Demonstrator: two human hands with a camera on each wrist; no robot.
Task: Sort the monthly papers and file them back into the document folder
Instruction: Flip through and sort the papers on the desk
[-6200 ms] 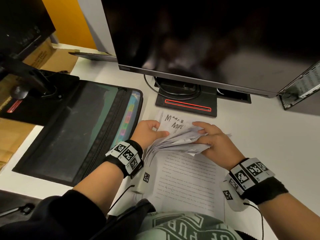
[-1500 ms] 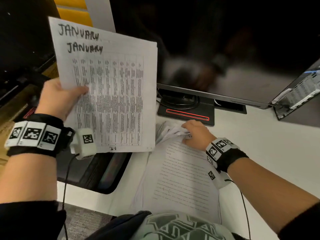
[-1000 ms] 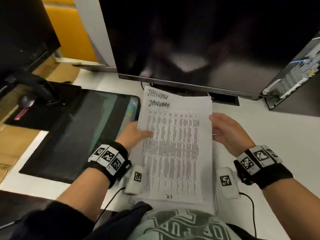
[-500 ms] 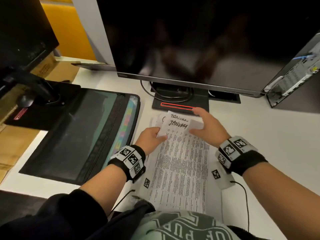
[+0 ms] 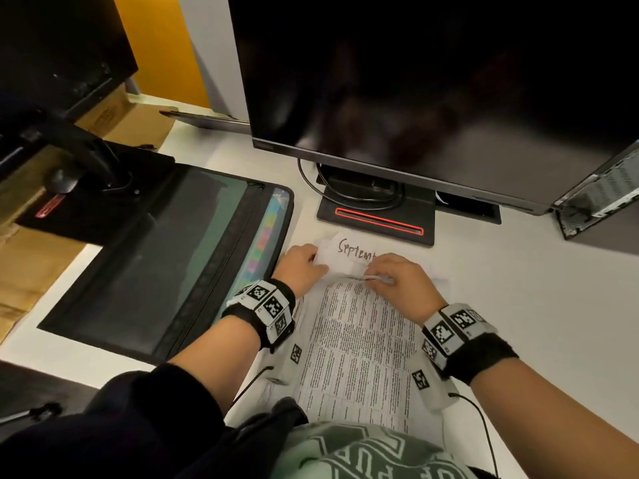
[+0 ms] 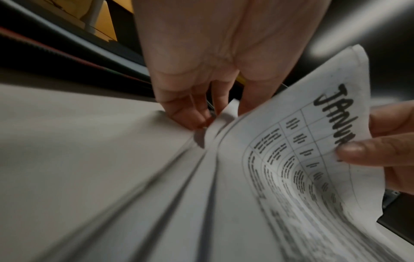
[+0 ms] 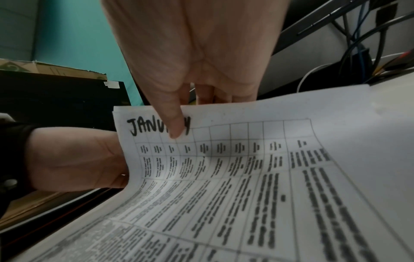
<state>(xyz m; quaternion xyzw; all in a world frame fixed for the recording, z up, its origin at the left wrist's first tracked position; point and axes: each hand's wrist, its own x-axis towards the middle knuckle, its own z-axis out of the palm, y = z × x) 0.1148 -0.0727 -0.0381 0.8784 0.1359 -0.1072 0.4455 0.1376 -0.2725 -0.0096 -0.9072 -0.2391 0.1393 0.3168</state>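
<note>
A stack of printed papers lies on the white desk (image 5: 518, 323) in front of me. Its top sheet is the table-printed January sheet (image 5: 359, 340). My right hand (image 5: 375, 276) pinches that sheet's far edge, thumb on the word "JANUARY" (image 7: 156, 126), and bends it back toward me. Under it shows a sheet headed "Septemb…" (image 5: 356, 254). My left hand (image 5: 316, 262) grips the far left corner of the lower sheets (image 6: 224, 117). The black document folder (image 5: 155, 271) lies open to the left, with coloured tabs (image 5: 264, 236) along its right side.
A large dark monitor (image 5: 415, 81) stands just behind the papers on a stand (image 5: 377, 216) with cables. A second monitor's black base (image 5: 69, 188) overlaps the folder's far left. Cardboard boxes (image 5: 128, 119) sit at the back left and a computer case (image 5: 601, 195) at the right.
The January sheet came down from the air onto the stack. My right hand has since curled its top edge back, uncovering the September heading; my left hand moved to the stack's corner.
</note>
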